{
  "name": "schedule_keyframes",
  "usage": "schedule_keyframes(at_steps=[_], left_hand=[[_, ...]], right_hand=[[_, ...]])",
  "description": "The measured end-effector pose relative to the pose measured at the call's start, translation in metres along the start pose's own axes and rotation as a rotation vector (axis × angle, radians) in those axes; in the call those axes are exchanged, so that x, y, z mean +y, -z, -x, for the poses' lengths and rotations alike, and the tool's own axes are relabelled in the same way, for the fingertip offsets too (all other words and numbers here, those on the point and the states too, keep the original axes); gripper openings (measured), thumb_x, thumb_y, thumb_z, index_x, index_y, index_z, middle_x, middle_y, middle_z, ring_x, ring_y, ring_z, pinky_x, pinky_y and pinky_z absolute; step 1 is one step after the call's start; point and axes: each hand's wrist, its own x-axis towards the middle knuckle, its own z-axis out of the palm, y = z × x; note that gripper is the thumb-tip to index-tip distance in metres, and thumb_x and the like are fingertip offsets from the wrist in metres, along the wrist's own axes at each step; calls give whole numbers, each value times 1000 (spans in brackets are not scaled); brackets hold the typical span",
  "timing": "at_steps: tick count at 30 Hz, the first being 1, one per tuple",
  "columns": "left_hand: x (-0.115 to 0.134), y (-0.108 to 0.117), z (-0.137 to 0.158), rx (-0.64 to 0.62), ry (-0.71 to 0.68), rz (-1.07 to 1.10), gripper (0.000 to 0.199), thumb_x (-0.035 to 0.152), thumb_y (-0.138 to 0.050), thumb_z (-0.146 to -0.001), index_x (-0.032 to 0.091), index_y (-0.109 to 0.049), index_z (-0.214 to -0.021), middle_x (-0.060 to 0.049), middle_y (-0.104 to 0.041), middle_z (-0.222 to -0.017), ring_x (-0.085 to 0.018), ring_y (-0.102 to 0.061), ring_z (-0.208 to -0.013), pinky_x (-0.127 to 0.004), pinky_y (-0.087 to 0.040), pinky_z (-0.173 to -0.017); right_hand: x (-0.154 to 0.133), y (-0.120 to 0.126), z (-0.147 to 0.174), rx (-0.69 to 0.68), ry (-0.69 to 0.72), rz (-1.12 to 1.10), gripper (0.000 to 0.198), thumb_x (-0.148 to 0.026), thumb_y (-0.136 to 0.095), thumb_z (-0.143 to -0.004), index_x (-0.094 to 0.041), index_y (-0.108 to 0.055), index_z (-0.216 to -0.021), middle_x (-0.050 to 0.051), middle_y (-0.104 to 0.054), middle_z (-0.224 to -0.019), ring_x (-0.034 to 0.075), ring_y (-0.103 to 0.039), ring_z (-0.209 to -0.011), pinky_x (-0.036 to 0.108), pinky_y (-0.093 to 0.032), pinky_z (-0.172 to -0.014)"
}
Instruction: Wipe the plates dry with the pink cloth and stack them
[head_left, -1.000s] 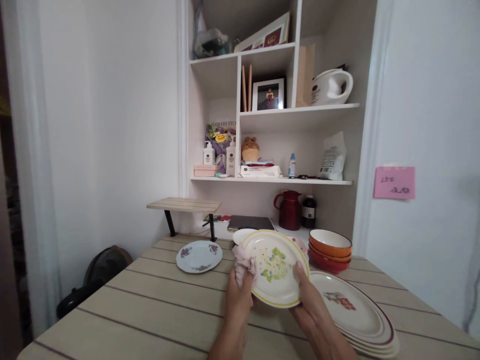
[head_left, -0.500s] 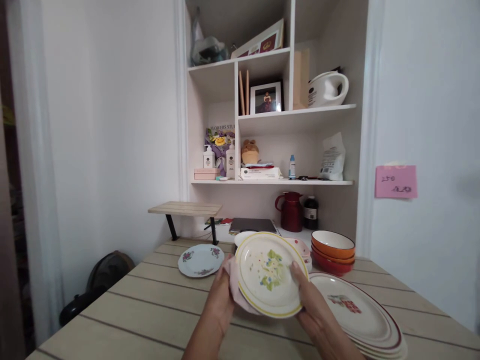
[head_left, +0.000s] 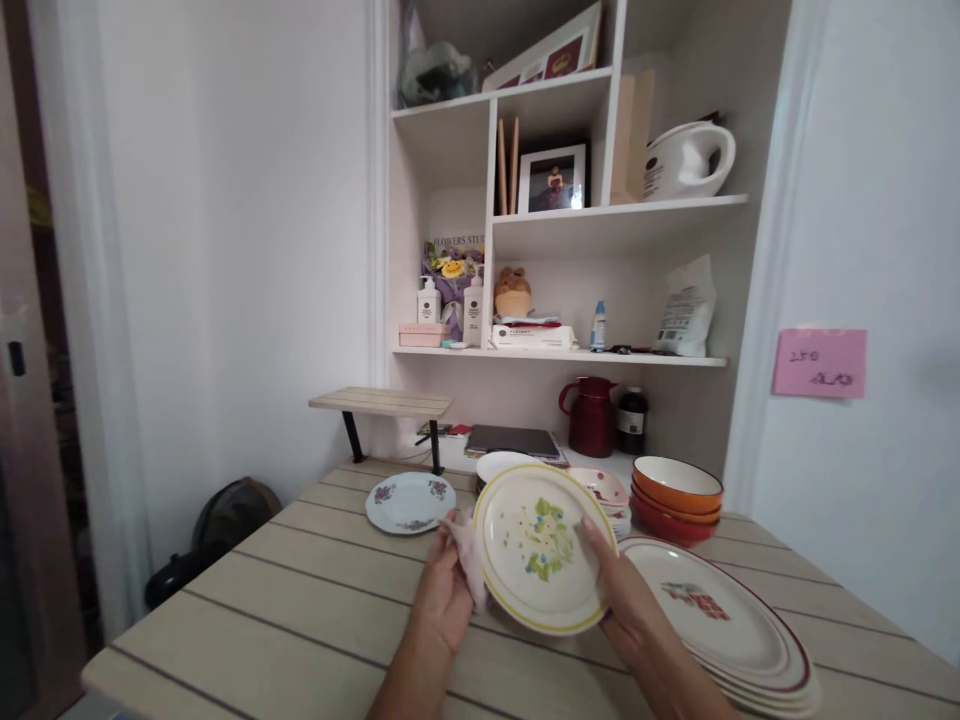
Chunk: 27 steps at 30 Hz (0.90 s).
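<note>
A cream plate (head_left: 544, 545) with a yellow rim and a green flower print is tilted up over the table, its face toward me. My right hand (head_left: 619, 590) grips its right edge, thumb on the front and fingers behind. At the plate's left edge, my left hand (head_left: 446, 585) has its fingers closed on a pale pink cloth (head_left: 471, 560). Part of the cloth lies against the rim or just behind it; the contact is hidden. Beyond my left hand, a white plate with purple flowers (head_left: 411, 503) lies flat on the table.
Right of my hands is a stack of large oval plates (head_left: 739, 620) with dark red rims. Behind it stand orange and red bowls (head_left: 677, 490) and small pink-patterned dishes (head_left: 600, 487). A red jug (head_left: 591, 415), a dark bottle (head_left: 631, 420) and a small raised shelf (head_left: 382, 403) line the back.
My left hand has shifted a little down and away from the plate, and less cloth shows beneath the plate. The view has turned slightly left; the right hand keeps its grip.
</note>
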Motion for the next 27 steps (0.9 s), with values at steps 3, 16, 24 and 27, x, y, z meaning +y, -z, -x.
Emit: schedule_keyframes(at_steps=[3, 16, 24, 27], left_hand=[[-2, 8, -5, 38, 5, -55, 38, 5, -68, -74, 20, -65, -109, -6, -76, -95, -21, -72, -89, -34, -57, -85], [-4, 18, -6, 32, -51, -173, 31, 13, -75, -70, 17, -68, -101, -8, -76, -93, -22, -71, -89, -32, -57, -82], [-11, 16, 0, -39, -122, -356, 61, 24, -86, -59, 17, -63, -115, -14, -73, -109, -28, -69, -99, -38, -53, -90], [-6, 10, 7, -133, -21, -285, 58, 30, -84, -63, 12, -65, -114, -18, -74, -107, -32, -68, -103, -43, -53, -92]], right_hand=[[4, 0, -2, 31, 2, 12, 49, -35, -67, -82, -9, -60, -124, 15, -77, -96, 29, -73, -94, 44, -57, -88], [13, 7, -5, 75, -75, 85, 47, -31, -67, -81, -6, -59, -120, 14, -78, -81, 29, -75, -79, 44, -59, -81], [17, -2, 8, -88, 7, 137, 52, -35, -73, -76, -9, -61, -119, 15, -77, -93, 28, -74, -88, 42, -57, -86], [14, 1, 9, -167, -11, 125, 54, -37, -74, -76, -10, -62, -121, 16, -76, -100, 28, -73, -92, 42, -56, -89]])
